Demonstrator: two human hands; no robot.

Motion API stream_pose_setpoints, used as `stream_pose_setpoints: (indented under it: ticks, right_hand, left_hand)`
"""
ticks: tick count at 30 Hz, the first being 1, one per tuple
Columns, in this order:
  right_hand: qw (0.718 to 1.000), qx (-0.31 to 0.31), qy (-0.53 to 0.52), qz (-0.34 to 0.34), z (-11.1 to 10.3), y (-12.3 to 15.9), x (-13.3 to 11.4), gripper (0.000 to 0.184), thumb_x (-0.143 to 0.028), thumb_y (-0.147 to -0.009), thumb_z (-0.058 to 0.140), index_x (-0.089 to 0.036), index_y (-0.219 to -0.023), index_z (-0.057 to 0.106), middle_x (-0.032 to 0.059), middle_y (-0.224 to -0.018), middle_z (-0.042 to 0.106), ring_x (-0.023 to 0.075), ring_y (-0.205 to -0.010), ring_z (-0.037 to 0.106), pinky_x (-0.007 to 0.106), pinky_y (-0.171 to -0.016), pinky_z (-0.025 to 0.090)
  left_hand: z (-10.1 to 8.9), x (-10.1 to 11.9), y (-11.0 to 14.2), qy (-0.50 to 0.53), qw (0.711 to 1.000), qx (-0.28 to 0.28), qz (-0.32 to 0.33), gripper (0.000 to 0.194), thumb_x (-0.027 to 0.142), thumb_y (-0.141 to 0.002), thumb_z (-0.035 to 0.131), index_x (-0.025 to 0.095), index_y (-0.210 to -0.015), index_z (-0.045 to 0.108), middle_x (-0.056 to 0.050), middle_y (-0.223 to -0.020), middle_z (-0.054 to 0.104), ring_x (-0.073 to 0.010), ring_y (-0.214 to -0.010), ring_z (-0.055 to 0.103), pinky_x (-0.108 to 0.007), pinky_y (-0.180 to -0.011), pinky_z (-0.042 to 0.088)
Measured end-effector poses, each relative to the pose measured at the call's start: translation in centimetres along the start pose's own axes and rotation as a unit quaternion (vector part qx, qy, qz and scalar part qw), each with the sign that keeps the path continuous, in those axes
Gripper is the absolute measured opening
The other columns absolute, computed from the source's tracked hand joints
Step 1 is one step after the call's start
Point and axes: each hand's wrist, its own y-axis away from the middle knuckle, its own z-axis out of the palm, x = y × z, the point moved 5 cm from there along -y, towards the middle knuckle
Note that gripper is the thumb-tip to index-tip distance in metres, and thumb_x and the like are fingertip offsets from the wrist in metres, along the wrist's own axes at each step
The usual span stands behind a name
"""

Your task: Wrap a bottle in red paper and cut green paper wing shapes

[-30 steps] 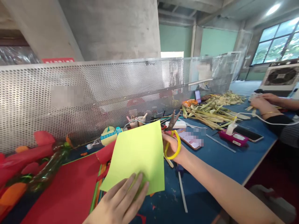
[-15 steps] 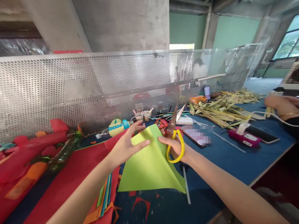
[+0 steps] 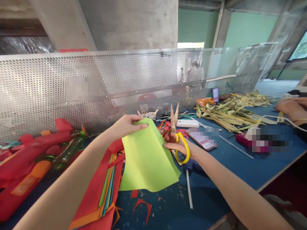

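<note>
A lime-green sheet of paper (image 3: 147, 156) hangs slightly curved over the blue table. My left hand (image 3: 127, 126) is closed on its top edge, thumb in front and fingers bent behind. In my right hand (image 3: 177, 145) is a pair of scissors (image 3: 173, 123) with yellow handles, its blades pointing up and apart. The right thumb lies against the sheet's right edge; whether it grips the paper, I cannot tell. Below the sheet, red paper scraps (image 3: 145, 206) are scattered on the table. Left of it lies a stack of coloured paper (image 3: 105, 191) in red, orange, green and blue.
Red and orange crafted pieces and a green plastic bottle (image 3: 69, 151) lie at the left. To the right are a phone (image 3: 201, 139), a pile of dried husks (image 3: 227, 113), white strips and a magenta device (image 3: 242, 140). A perforated metal screen (image 3: 120, 80) borders the back. Another person's hand (image 3: 291, 107) works far right.
My left hand has moved from the sheet's lower part to its top edge and closed there. The sheet has tilted and shifted, the scissors stay in my right hand, and the view has turned right.
</note>
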Motion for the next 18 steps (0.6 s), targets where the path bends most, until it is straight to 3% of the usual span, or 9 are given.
stream_pose_setpoints:
  ticks: [4, 7, 9, 11, 12, 14, 16, 18]
  right_hand:
    - [0.998, 0.032, 0.044, -0.012, 0.0, -0.2, 0.4, 0.032, -0.033, -0.058, 0.072, -0.022, -0.069, 0.044, -0.0066, -0.061, 0.047, 0.0122, -0.055, 0.048, 0.025, -0.053, 0.04]
    - [0.99, 0.098, 0.094, -0.04, -0.9, -0.6, 0.3, 0.026, -0.027, -0.057, 0.067, -0.022, -0.069, 0.044, -0.0066, -0.062, 0.045, 0.0122, -0.055, 0.044, 0.026, -0.054, 0.037]
    - [0.981, 0.133, 0.125, -0.058, -1.4, -0.6, -0.2, 0.023, -0.022, -0.056, 0.065, -0.023, -0.069, 0.045, -0.0066, -0.062, 0.043, 0.0123, -0.055, 0.04, 0.026, -0.055, 0.035]
    - [0.976, 0.148, 0.145, -0.071, -1.4, -0.4, -0.7, 0.02, -0.02, -0.057, 0.062, -0.023, -0.069, 0.046, -0.0063, -0.062, 0.044, 0.0126, -0.055, 0.039, 0.027, -0.055, 0.033]
    - [0.975, 0.148, 0.15, -0.075, -1.3, -0.3, -1.0, 0.02, -0.019, -0.058, 0.062, -0.023, -0.069, 0.047, -0.0061, -0.063, 0.044, 0.0127, -0.056, 0.04, 0.027, -0.055, 0.033]
    - [0.975, 0.142, 0.151, -0.082, -0.9, 0.0, -1.4, 0.021, -0.017, -0.057, 0.064, -0.023, -0.069, 0.047, -0.0058, -0.064, 0.047, 0.0127, -0.056, 0.042, 0.027, -0.055, 0.034]
    - [0.977, 0.135, 0.142, -0.087, -0.5, 0.2, -1.5, 0.024, -0.017, -0.056, 0.066, -0.023, -0.071, 0.049, -0.0052, -0.067, 0.05, 0.0128, -0.056, 0.044, 0.027, -0.055, 0.035]
    - [0.979, 0.137, 0.121, -0.095, -0.3, 0.3, -1.4, 0.026, -0.018, -0.057, 0.069, -0.023, -0.074, 0.05, -0.0042, -0.07, 0.053, 0.0135, -0.059, 0.047, 0.027, -0.057, 0.037]
  left_hand:
    - [-1.5, 0.4, -0.3, -0.15, 0.984, 0.086, 0.031, 0.036, 0.041, -0.068, 0.07, 0.025, -0.1, 0.072, -0.003, -0.084, 0.072, -0.0231, -0.077, 0.066, -0.033, -0.073, 0.052]
    - [-0.7, 0.6, 1.7, -0.279, 0.921, 0.245, 0.117, 0.033, 0.034, -0.076, 0.063, 0.023, -0.107, 0.067, -0.006, -0.088, 0.07, -0.0254, -0.087, 0.063, -0.041, -0.085, 0.047]
    - [1.9, 0.3, 4.3, -0.324, 0.884, 0.287, 0.177, 0.02, 0.028, -0.083, 0.055, 0.019, -0.092, 0.07, -0.008, -0.082, 0.07, -0.026, -0.087, 0.063, -0.043, -0.086, 0.046]
    - [5.7, -0.1, 7.5, -0.364, 0.858, 0.246, 0.265, 0.016, 0.027, -0.083, 0.056, 0.02, -0.081, 0.07, -0.007, -0.079, 0.072, -0.0284, -0.092, 0.063, -0.044, -0.087, 0.046]
    - [7.4, -0.4, 9.1, -0.39, 0.842, 0.228, 0.295, 0.012, 0.027, -0.081, 0.06, 0.022, -0.083, 0.07, -0.007, -0.089, 0.073, -0.0306, -0.103, 0.06, -0.045, -0.092, 0.044]
    - [9.8, -0.9, 11.7, -0.418, 0.825, 0.213, 0.316, 0.021, 0.024, -0.079, 0.063, 0.028, -0.099, 0.068, -0.005, -0.106, 0.072, -0.0285, -0.104, 0.061, -0.042, -0.092, 0.044]
    - [11.2, -1.5, 12.9, -0.37, 0.867, 0.158, 0.295, 0.026, 0.023, -0.08, 0.06, 0.028, -0.104, 0.067, -0.006, -0.106, 0.072, -0.0276, -0.101, 0.064, -0.039, -0.087, 0.048]
    - [11.9, -2.6, 12.2, -0.247, 0.949, 0.065, 0.187, 0.02, 0.029, -0.083, 0.055, 0.023, -0.095, 0.07, -0.009, -0.088, 0.074, -0.0267, -0.084, 0.068, -0.038, -0.075, 0.052]
